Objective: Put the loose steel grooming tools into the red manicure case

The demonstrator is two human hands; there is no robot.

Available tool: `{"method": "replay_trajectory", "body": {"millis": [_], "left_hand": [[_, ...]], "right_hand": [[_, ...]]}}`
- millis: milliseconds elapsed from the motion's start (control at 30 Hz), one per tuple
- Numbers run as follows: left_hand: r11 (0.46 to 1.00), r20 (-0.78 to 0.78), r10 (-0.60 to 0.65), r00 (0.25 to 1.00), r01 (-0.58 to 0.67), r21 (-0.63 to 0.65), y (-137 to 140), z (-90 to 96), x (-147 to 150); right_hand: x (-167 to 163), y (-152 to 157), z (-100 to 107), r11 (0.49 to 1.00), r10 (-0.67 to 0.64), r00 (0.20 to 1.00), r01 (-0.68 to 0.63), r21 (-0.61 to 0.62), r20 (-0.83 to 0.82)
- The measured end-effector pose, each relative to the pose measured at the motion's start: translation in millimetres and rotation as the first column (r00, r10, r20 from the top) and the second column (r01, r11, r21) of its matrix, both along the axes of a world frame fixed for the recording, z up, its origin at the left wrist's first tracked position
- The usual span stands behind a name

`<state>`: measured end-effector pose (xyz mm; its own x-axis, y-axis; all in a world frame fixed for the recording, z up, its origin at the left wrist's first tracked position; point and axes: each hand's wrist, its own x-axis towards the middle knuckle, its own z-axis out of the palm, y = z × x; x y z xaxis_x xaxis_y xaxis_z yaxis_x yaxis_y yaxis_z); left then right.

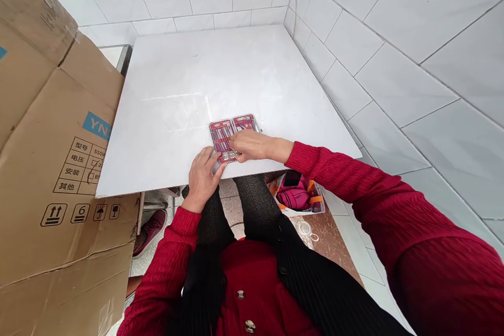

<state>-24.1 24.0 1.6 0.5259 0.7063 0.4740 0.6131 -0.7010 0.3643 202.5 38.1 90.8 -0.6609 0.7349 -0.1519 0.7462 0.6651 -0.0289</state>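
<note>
Head view: open red hinged case of small metal tools [232,134] lies flat near the near edge of the white square tabletop [189,89], roughly centre. Left half shows a row of thin tools, right half a clipper-like piece; no readable print on it.

Right hand [250,145] lies over the case's near right part, fingers curled together, tips pinching a small metal piece at its near edge. Left hand [202,174] rests flat at the tabletop's near edge, fingers loosely spread, tips touching the case's near left corner.

Left: large brown cardboard box [55,168], blue label "YN…", printed "型号 550W", "电压", "安装", "其他", plus this-way-up, "6" stacking, umbrella and fragile icons.

Near right, on the floor below the tabletop: magenta bag with orange trim [297,194].
</note>
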Motion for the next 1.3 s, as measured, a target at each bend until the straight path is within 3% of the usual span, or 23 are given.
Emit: {"method": "replay_trajectory", "body": {"millis": [400, 533, 633, 867, 1000, 1133, 1300], "left_hand": [[1.0, -0.029, 0.025, 0.999, -0.025, 0.011, -4, -2.5, 1], [1.0, -0.03, 0.028, 0.999, -0.028, 0.002, -6, -1.9, 2], [1.0, -0.035, 0.027, 0.999, -0.028, -0.003, -8, 0.4, 2], [0.999, -0.04, 0.034, 0.999, -0.033, 0.042, -13, 3.6, 2], [0.998, -0.053, 0.044, 0.998, -0.041, 0.05, -14, 3.2, 2], [0.997, -0.033, 0.046, 0.998, -0.044, 0.058, -14, 1.1, 2], [0.997, -0.03, 0.046, 0.998, -0.044, 0.065, -14, -1.3, 2]], "right_hand": [[25, -6, 15, 0.968, -0.216, 0.976, 0.217, -0.128, 0.025], [27, -2, 17, 0.942, -0.32, 0.947, 0.319, -0.103, 0.008], [3, 9, 19, 0.942, -0.334, 0.942, 0.333, -0.048, -0.026], [-97, 46, 14, 0.933, -0.36, 0.932, 0.36, -0.002, -0.047], [-124, 52, 8, 0.939, -0.343, 0.939, 0.343, -0.007, -0.023], [-106, 54, 11, 0.917, -0.399, 0.917, 0.399, -0.029, -0.024], [-61, 60, 18, 0.804, -0.595, 0.804, 0.595, 0.004, -0.012]]}}
